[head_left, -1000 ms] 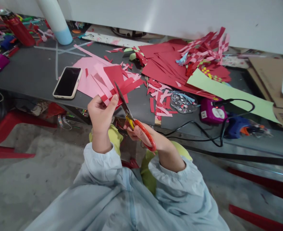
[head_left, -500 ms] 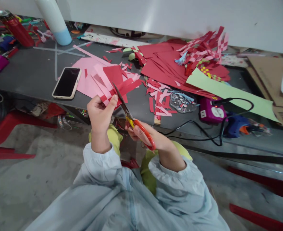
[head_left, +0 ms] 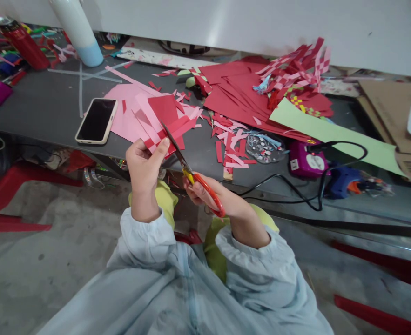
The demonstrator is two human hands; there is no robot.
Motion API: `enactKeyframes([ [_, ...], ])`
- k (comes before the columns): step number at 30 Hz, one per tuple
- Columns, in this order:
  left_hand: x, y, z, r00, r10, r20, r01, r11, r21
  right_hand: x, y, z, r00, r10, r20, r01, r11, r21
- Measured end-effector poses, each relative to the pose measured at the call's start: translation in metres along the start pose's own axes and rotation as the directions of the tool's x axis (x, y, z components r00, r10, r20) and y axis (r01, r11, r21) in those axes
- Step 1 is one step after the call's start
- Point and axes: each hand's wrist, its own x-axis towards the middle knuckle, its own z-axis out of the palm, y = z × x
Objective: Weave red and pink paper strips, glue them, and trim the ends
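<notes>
Head view: my left hand [head_left: 142, 163] is pinching a small piece of crossed red and pink strips [head_left: 156, 139] just above the near edge of the dark table [head_left: 37, 111], thumb on top. My right hand [head_left: 205, 193] is closed around the orange-handled scissors [head_left: 210, 190], their blades slanting up beside that piece; whether they are biting into paper, I can't tell. I'd judge the held piece part finished, since its near corner is crossed in red and pink while loose ends fan out on the far side, over the pink paper [head_left: 121, 125]. Farther back, checked red and pink bands [head_left: 320, 63] look already woven, and plenty of cutting looks done, judging by the offcuts [head_left: 231, 149] in front of them. The red sheets [head_left: 226, 97] and the long pale green sheet [head_left: 345, 137] look like stock to work from, though how much I'll need I can't say. As for containers, a clear, shallow tray [head_left: 261, 149] or packet, I can't tell which, has small red and white bits in it, right beside the offcuts. The red bottle [head_left: 29, 49] and the white and blue bottle [head_left: 74, 28] stand at the far left, their contents hidden from me.
</notes>
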Motion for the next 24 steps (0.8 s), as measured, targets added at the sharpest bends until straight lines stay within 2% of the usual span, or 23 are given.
enactKeyframes([
  [8,-0.0001,0.0015,0.0046,0.989,-0.139,-0.041,0.136,0.988,-0.072,0.0029,-0.0034,0.002,0.999,0.039,-0.037,-0.04,0.999,-0.02],
  [13,0.0021,0.0014,0.0069,0.978,-0.184,-0.099,0.176,0.98,-0.091,0.0014,-0.0032,-0.0001,0.998,0.013,-0.067,-0.017,0.997,-0.069],
  [18,0.0033,-0.0001,0.0069,0.968,-0.199,-0.155,0.18,0.976,-0.124,0.0023,-0.0039,0.0002,0.992,0.062,-0.107,-0.056,0.997,0.061],
  [24,0.0047,-0.003,0.0019,0.968,-0.251,-0.013,0.247,0.958,-0.144,0.0096,-0.0028,-0.0008,0.957,0.08,-0.278,-0.016,0.974,0.227],
])
